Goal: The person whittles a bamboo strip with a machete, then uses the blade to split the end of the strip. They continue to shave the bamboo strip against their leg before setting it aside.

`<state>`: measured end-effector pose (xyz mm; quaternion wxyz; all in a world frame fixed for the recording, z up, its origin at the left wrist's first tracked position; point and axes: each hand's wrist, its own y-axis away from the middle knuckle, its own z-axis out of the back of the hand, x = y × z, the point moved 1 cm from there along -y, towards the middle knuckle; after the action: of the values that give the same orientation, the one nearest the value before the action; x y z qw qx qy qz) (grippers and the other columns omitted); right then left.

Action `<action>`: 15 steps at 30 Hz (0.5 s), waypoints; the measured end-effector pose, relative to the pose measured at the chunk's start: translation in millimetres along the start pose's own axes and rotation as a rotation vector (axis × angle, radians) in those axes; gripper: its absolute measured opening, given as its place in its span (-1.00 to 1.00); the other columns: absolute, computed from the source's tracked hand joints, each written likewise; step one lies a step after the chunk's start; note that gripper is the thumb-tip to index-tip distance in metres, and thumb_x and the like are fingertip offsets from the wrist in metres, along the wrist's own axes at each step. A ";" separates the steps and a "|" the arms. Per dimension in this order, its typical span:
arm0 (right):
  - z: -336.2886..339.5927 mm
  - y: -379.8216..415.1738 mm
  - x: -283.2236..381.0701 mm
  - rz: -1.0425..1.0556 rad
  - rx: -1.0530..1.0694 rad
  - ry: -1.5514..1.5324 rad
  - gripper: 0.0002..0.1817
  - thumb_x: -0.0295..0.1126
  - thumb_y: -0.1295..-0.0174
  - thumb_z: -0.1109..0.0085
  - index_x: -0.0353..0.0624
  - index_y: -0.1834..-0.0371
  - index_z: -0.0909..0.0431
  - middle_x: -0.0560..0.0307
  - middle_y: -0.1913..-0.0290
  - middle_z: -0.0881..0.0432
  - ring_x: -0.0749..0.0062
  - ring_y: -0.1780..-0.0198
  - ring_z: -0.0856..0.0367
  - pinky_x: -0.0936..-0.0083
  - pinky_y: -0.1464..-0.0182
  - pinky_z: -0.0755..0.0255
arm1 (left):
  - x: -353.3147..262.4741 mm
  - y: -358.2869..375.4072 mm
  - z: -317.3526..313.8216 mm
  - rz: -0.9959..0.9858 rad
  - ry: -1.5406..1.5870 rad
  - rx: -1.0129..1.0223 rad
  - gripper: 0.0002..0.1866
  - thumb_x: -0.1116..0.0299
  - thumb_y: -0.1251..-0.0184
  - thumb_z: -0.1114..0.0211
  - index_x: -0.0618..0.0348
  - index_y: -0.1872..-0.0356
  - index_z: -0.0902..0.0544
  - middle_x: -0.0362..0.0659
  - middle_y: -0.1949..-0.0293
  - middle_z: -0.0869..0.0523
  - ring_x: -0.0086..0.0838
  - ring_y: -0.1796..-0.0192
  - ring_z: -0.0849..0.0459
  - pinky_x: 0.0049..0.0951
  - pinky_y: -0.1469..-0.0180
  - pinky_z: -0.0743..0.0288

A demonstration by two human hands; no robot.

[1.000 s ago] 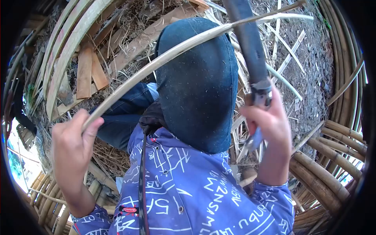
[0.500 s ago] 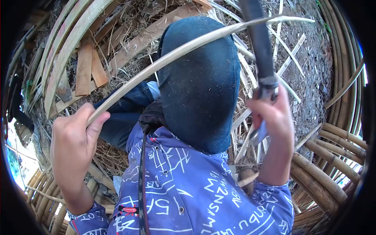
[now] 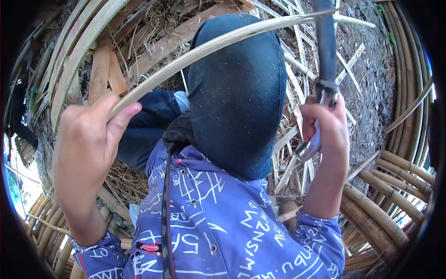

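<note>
Between thumb and fingers, my left hand (image 3: 90, 135) pinches the near end of a long pale bamboo strip (image 3: 200, 55). The strip curves up across my knee (image 3: 238, 93) in dark trousers, and its far end passes the blade. My right hand (image 3: 325, 123) is wrapped round the handle of a machete-like knife (image 3: 327, 51). Its long dark blade points away from me and overlaps the strip near the top of the view. A metal end of the handle shows below my fist.
Split bamboo strips (image 3: 76, 56) lean at the upper left beside flat wooden pieces (image 3: 108, 69). Thin shavings and slivers litter the ground (image 3: 371, 69). Bamboo poles (image 3: 376, 218) are stacked at the lower right, and more poles (image 3: 411, 69) line the right edge.
My left hand has shifted slightly left with the strip's near end. The knife has moved a little to the right, its blade now more upright.
</note>
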<state>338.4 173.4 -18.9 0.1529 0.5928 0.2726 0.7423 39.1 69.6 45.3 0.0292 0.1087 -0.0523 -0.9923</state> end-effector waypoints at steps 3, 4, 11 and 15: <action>-18.5 16.2 -9.1 0.175 0.117 0.095 -0.43 -0.63 0.10 -0.19 -0.29 -0.08 -0.29 0.11 0.46 -0.50 0.56 0.72 -0.43 0.63 0.77 -0.27 | -1.6 -6.3 -0.3 -0.043 0.035 -0.003 -0.66 0.23 -0.28 -0.27 0.29 0.56 -0.48 0.08 0.71 -0.39 0.02 0.62 -0.40 -0.14 0.50 -0.19; -12.1 19.3 -7.0 0.066 0.141 0.059 -0.40 -0.64 0.09 -0.17 -0.30 -0.13 -0.27 0.12 0.48 -0.50 0.57 0.72 -0.43 0.64 0.77 -0.26 | 1.8 -3.7 -0.5 -0.024 0.058 -0.012 -0.65 0.23 -0.28 -0.26 0.29 0.57 -0.47 0.09 0.71 -0.38 0.03 0.61 -0.40 -0.14 0.50 -0.18; -14.5 18.6 -4.8 0.139 0.153 0.083 -0.27 -0.65 0.08 -0.18 -0.28 -0.29 -0.22 0.20 0.53 -0.49 0.61 0.71 -0.41 0.67 0.71 -0.26 | -0.3 -0.7 2.3 0.050 0.084 0.037 -0.65 0.22 -0.31 -0.24 0.31 0.55 -0.49 0.08 0.71 -0.37 0.03 0.61 -0.38 -0.14 0.47 -0.19; -2.2 1.6 1.3 0.050 -0.032 0.017 -0.54 -0.62 0.02 -0.16 -0.23 -0.01 -0.30 0.23 0.60 -0.47 0.59 0.76 -0.39 0.66 0.77 -0.24 | -5.9 -1.0 -1.7 -0.045 0.003 -0.033 -0.66 0.24 -0.32 -0.23 0.31 0.54 -0.53 0.07 0.73 -0.37 0.00 0.64 -0.38 -0.16 0.50 -0.17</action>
<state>336.0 172.3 -17.3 0.1415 0.5906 0.2470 0.7551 45.2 70.9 44.8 0.0088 0.1109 -0.0332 -0.9932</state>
